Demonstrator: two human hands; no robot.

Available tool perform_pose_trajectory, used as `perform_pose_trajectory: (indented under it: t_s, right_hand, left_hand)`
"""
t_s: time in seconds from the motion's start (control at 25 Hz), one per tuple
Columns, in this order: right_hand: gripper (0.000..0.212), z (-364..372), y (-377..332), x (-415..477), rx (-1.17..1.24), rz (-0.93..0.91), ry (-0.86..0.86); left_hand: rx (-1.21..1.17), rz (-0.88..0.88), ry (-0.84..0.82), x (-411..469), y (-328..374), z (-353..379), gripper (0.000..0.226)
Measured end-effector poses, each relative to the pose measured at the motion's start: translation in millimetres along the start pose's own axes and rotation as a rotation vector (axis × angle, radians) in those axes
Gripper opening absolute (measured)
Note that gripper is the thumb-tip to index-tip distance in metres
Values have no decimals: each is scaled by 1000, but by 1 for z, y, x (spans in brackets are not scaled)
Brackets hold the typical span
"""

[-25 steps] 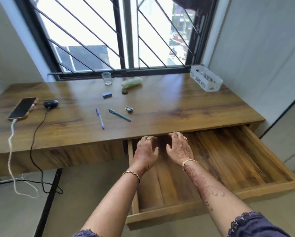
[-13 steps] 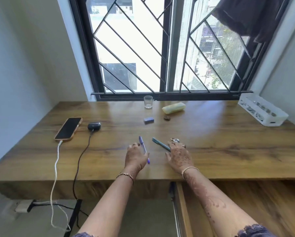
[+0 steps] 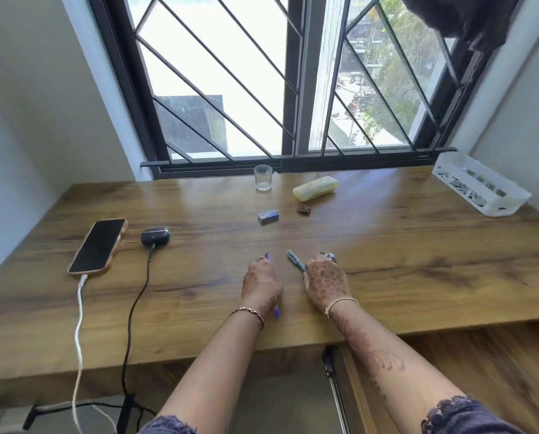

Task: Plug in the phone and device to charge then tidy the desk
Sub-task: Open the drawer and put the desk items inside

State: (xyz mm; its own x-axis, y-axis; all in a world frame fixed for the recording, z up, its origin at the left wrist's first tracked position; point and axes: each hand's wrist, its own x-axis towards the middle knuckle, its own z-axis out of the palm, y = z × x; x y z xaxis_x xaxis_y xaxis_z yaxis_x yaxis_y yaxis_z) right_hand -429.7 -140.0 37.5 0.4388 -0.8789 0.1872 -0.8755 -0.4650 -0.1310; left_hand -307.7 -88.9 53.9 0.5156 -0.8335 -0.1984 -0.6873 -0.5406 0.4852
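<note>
A person's two hands rest on a wooden desk [image 3: 387, 245] below a barred window [image 3: 293, 89]. The left hand [image 3: 261, 283] lies curled over a purple pen [image 3: 276, 312], whose ends show beyond the fingers and below the palm; whether it actually grips the pen cannot be told. The right hand [image 3: 326, 281] is closed around the lower end of a teal pen [image 3: 294, 259], its tip angled toward the window, with a small ring [image 3: 328, 255] touching the fingertips.

At the desk's left side the phone [image 3: 98, 245] lies face up with a white cable [image 3: 80, 333] plugged into its near end, and just beside it the dark earbud case [image 3: 155, 236] has a black cable [image 3: 133, 314] plugged in; both cables run over the front edge toward the floor.

Near the window stand a small glass [image 3: 263, 177] and a yellow case [image 3: 315, 187]. A blue eraser [image 3: 268, 216] and a small dark object [image 3: 304, 210] lie nearer the middle. A white basket [image 3: 481, 189] sits at the far right corner. A drawer [image 3: 449, 371] stands open below the desk's right side.
</note>
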Motion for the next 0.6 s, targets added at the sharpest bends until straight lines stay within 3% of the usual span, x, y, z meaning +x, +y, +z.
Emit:
perform_pose_trajectory:
  t_s: [0.16, 0.36, 0.6]
  right_hand:
    - [17, -15, 8, -18, 225, 132, 12]
    - [19, -55, 46, -67, 513, 342, -16]
    - [11, -72, 127, -153, 660, 450, -142]
  left_hand:
    - [-120, -17, -51, -28, 11, -1, 39]
    - [-431, -11, -104, -82, 41, 15, 68]
    - [-450, 31, -217, -165, 84, 65, 99]
